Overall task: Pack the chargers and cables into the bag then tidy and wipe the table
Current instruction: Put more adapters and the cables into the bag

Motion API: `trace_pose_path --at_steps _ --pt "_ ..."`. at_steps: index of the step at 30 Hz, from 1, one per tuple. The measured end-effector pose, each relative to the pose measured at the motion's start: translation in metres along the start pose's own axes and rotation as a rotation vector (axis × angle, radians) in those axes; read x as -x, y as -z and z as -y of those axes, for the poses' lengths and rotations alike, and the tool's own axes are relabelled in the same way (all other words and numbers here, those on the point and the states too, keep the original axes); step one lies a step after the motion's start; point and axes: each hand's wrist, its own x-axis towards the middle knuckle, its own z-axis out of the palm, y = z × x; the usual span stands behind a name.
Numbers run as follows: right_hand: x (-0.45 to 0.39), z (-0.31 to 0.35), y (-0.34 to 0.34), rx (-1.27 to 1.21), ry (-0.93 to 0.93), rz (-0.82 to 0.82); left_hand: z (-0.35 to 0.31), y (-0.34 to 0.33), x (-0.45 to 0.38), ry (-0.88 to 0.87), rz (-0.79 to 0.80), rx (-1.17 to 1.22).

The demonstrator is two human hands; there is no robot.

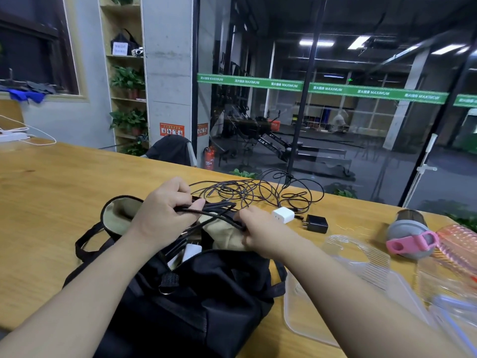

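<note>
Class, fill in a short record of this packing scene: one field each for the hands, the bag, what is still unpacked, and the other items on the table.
left hand: grips cable bundle
right hand: pinches the bundle's end
bag: black, open, white charger inside
unpacked: loose cables, white charger, black charger
other items: clear plastic trays, grey-pink bottle

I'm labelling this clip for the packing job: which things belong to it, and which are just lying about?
For the job:
bag
cable bundle, held by left hand and right hand
loose cables
white charger
black charger

Lying about:
grey bottle with pink strap
clear plastic trays
power strip
</note>
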Motion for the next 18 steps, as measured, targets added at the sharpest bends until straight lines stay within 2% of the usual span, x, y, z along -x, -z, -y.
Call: trace_pose_path --at_steps 2,7,11,14,18 --pt "0.000 -0.007 0.000 0.015 -0.026 -0.033 0.003 0.001 0.000 -0.025 -0.001 -0.020" --pt "0.001 -0.014 0.004 0.046 -0.164 0.017 0.013 0.002 0.001 -0.045 0.085 -0.029" --pt "0.002 -0.014 0.008 -0.098 -0.199 -0.107 0.022 -0.007 0.004 -0.039 0.179 -0.040" --pt "0.004 -0.012 0.013 -0.220 -0.196 -0.218 0.021 -0.019 0.006 -0.100 0.283 -0.050" --pt "0.005 -0.013 0.019 -0.322 -0.190 -0.362 0.013 -0.038 0.010 -0.116 0.525 -0.097"
